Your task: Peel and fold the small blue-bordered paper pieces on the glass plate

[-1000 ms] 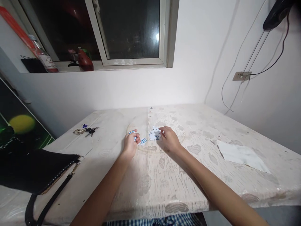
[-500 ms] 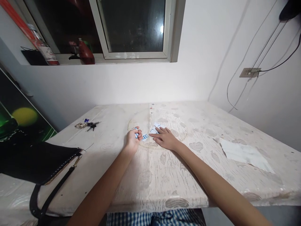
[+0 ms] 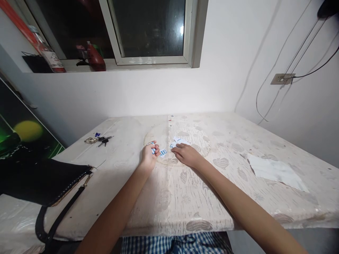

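My left hand (image 3: 150,155) is raised over the table with its fingers closed around small white cards (image 3: 153,149) with blue markings. Just right of it, a white card (image 3: 163,152) with blue-outlined boxes shows by the fingertips; whether it is held or lies on the cloth, I cannot tell. My right hand (image 3: 186,154) rests palm down, its fingers bent and drawn together at the near edge of several loose white cards (image 3: 180,140). Those fingers hide part of the cards, and anything pinched under them is out of sight.
A patterned cloth (image 3: 164,197) covers the table. Keys (image 3: 104,140) lie at the left, behind a black bag (image 3: 66,176) with a strap. A white cloth piece (image 3: 277,172) lies at the right. Bottles (image 3: 95,58) stand on the windowsill.
My right hand's fingers have drawn in from spread to bent together, slightly rightward, uncovering more of the cards' left edge. My left hand keeps its grip in the same place.
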A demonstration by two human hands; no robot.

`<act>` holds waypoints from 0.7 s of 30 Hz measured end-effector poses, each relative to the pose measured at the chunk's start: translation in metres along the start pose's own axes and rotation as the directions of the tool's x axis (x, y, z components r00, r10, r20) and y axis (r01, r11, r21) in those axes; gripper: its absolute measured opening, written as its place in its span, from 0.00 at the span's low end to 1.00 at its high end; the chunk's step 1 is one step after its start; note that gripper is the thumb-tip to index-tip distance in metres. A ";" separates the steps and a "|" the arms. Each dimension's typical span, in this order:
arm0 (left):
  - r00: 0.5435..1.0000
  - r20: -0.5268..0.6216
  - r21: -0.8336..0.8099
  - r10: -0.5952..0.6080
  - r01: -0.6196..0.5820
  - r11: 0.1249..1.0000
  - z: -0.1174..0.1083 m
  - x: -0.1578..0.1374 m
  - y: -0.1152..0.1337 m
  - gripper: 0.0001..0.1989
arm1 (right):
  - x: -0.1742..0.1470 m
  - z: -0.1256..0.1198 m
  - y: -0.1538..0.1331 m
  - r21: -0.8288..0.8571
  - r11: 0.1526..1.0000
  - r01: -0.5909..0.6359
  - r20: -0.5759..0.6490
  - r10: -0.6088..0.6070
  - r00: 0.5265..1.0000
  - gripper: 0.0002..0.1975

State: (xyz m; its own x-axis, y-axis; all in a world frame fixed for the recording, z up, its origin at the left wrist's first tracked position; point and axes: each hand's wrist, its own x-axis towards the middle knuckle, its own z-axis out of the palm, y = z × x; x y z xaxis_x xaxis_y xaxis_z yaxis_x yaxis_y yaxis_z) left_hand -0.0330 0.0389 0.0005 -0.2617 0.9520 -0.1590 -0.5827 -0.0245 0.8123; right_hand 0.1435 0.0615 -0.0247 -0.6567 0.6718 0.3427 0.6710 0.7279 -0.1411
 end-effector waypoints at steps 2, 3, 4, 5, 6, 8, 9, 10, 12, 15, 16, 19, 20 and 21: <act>1.000 -0.002 0.002 0.001 -0.001 1.000 0.000 -0.001 0.000 0.16 | 0.000 0.000 0.001 0.018 0.999 -0.029 -0.005 0.029 1.000 0.15; 1.000 -0.003 0.003 0.001 -0.001 1.000 0.001 -0.001 0.000 0.15 | 0.000 -0.001 0.002 0.023 0.998 -0.059 -0.006 0.059 0.998 0.14; 1.000 -0.006 0.004 0.001 -0.001 1.000 0.001 -0.001 0.000 0.15 | 0.000 -0.001 0.002 0.019 0.995 -0.096 -0.006 0.096 0.995 0.13; 1.000 -0.009 0.007 -0.001 0.001 1.000 0.001 -0.002 0.000 0.15 | 0.000 -0.001 0.002 0.005 0.990 -0.138 -0.009 0.138 0.990 0.12; 1.000 -0.012 0.012 -0.002 0.002 1.000 0.001 -0.002 0.000 0.15 | 0.000 -0.002 0.002 -0.015 0.984 -0.177 -0.012 0.177 0.984 0.11; 1.000 -0.012 0.025 0.001 -0.001 1.000 0.001 -0.002 0.000 0.15 | 0.000 -0.003 0.003 -0.059 0.971 -0.231 -0.017 0.230 0.973 0.10; 1.000 -0.012 0.032 0.003 -0.003 0.999 0.001 -0.001 0.000 0.16 | 0.001 -0.004 0.003 -0.076 0.966 -0.247 -0.019 0.246 0.969 0.10; 1.000 -0.011 0.039 0.006 -0.005 0.999 0.001 -0.001 -0.001 0.16 | 0.001 -0.005 0.003 -0.087 0.963 -0.256 -0.022 0.255 0.967 0.10; 1.000 -0.010 0.050 0.009 -0.009 0.999 0.001 0.000 -0.001 0.17 | 0.001 -0.006 0.003 -0.100 0.961 -0.260 -0.028 0.258 0.966 0.10; 1.000 -0.016 0.061 0.006 -0.005 0.998 0.001 0.000 -0.001 0.17 | 0.000 -0.009 0.001 -0.096 0.966 -0.241 -0.042 0.238 0.970 0.11; 1.000 -0.018 0.062 0.004 -0.003 0.998 0.001 -0.001 0.000 0.16 | -0.001 -0.010 -0.001 -0.084 0.971 -0.223 -0.044 0.219 0.975 0.11; 1.000 -0.016 0.058 -0.004 0.005 0.998 0.002 -0.002 0.001 0.16 | -0.004 -0.011 -0.008 -0.018 0.992 -0.123 -0.029 0.123 0.992 0.13; 1.000 -0.015 0.058 -0.007 0.008 0.998 0.003 -0.003 0.001 0.16 | -0.005 -0.012 -0.011 0.011 0.997 -0.082 -0.023 0.083 0.996 0.13; 1.000 -0.011 0.059 -0.011 0.011 0.998 0.003 -0.003 0.001 0.16 | -0.006 -0.012 -0.014 0.039 0.998 -0.045 -0.023 0.046 0.999 0.13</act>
State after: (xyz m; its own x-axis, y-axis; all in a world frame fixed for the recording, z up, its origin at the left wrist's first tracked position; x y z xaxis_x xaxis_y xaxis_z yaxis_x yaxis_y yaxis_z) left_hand -0.0307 0.0365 0.0038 -0.2641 0.9487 -0.1741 -0.5394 0.0044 0.8420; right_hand 0.1422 0.0457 -0.0136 -0.6173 0.7011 0.3569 0.6857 0.7019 -0.1926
